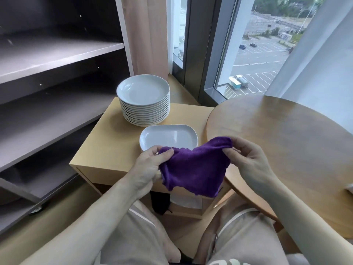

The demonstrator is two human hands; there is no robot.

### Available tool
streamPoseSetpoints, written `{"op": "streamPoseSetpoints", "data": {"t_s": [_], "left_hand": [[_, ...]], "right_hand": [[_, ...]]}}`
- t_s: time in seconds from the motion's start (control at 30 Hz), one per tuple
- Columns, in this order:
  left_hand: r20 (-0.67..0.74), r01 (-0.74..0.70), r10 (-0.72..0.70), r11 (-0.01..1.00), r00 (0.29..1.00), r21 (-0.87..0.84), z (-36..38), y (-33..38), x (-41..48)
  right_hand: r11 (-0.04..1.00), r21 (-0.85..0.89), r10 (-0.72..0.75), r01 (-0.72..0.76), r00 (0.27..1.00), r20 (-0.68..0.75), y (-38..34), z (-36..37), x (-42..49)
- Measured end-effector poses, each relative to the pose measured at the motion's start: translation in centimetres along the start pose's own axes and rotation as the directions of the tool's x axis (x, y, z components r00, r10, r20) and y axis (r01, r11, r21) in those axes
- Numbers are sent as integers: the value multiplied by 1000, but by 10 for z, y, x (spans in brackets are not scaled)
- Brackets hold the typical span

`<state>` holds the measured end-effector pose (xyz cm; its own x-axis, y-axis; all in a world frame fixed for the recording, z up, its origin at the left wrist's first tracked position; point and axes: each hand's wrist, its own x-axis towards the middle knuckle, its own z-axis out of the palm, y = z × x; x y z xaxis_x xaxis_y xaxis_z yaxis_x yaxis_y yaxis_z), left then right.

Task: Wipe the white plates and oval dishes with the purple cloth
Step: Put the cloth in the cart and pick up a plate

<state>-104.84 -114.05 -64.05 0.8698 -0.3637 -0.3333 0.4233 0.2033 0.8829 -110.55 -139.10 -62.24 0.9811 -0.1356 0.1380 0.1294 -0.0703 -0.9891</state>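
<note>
Grey shelving unit (57, 54) at left. Pale wooden cabinet (107, 148) beside round wooden table (286, 140). Beige curtain (149, 35), window (219, 54) overlooking car park (259, 54) behind.

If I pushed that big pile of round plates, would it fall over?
Probably not easily: the stack of round plates is wide and nested. With about a dozen plates it likely feels heavy and would slide on the wooden cabinet rather than tip. They look like ceramic, so a fall might break them.
</note>
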Motion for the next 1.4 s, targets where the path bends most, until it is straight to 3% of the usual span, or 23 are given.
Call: {"op": "streamPoseSetpoints", "data": {"t_s": [0.17, 0.27, 0.33, 0.57, 0.73, 0.9, 1.07, 1.2, 1.3, 1.4], "left_hand": [[-43, -30, 35, 993, 998, 110, 0, -1, 2], [-29, -44, 49, 988, 998, 147, 1, 0, 1], [-16, -68, 73, 981, 997, 184, 2, -2, -1], [49, -160, 155, 976, 987, 146, 8, -6, -7], [77, -172, 164, 980, 983, 103, 10, -10, -7], [76, -207, 194, 943, 978, 261, 8, -6, -8], [98, -203, 178, 885, 979, 419, 5, 6, -14], [134, -218, 174, 686, 975, 694, 8, 25, -19], [156, -232, 207, 421, 966, 877, 13, 48, -22], [224, -270, 259, 159, 940, 950, 20, 74, -24]], "right_hand": [[970, -243, -52, 22, 992, -116, 7, -3, 4], [813, -582, -77, -21, 987, -144, 17, -10, 6], [720, -693, -80, -34, 988, -132, 22, -13, 6], [822, -563, -58, -84, 972, -229, 19, -10, 5], [836, -533, -32, -128, 959, -281, 22, -14, 6], [858, -502, -20, -107, 971, -240, 13, -14, 7], [923, -351, 86, -157, 974, -210, -10, -9, 11], [871, -485, 6, -75, 990, -143, -31, -1, 16], [789, -614, -77, -7, 991, -111, -46, -3, 20], [795, -604, -16, -63, 992, -125, -59, -2, 25]]}}
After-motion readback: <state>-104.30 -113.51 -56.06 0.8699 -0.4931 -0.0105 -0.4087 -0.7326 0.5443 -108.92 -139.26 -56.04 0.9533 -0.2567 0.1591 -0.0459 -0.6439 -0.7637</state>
